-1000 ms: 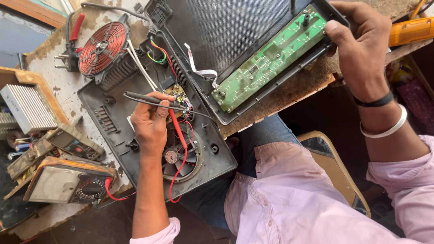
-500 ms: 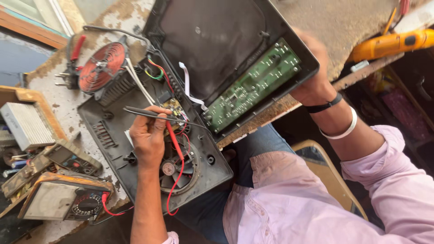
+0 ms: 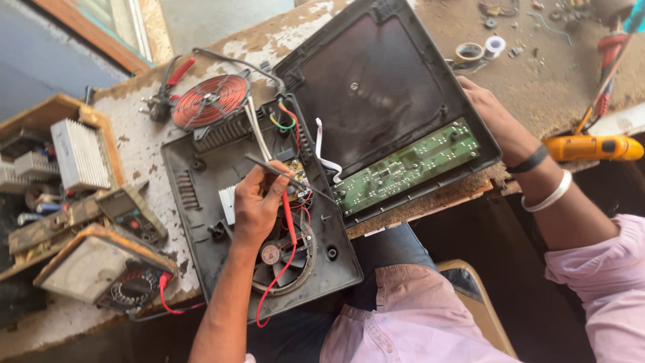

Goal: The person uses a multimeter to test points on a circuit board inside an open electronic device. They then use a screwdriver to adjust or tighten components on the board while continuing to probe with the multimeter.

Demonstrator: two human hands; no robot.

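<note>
Head view shows our left hand (image 3: 259, 205) pinching two meter probes (image 3: 285, 195), one black and one red, with their tips down on the small board (image 3: 299, 176) inside the opened cooker base (image 3: 265, 222), just above the fan (image 3: 282, 259). Our right hand (image 3: 494, 117) rests with fingers curled on the far edge of the raised lid (image 3: 376, 94), beside the green circuit board (image 3: 406, 168); whether it grips we cannot tell. A second ago that hand clutched the lid's corner over the green board; it has since slid along the edge, so the whole board now lies uncovered. The probes have stayed on the same spot, and the meter (image 3: 111, 265) sits at the bench (image 3: 144, 144) edge.
</note>
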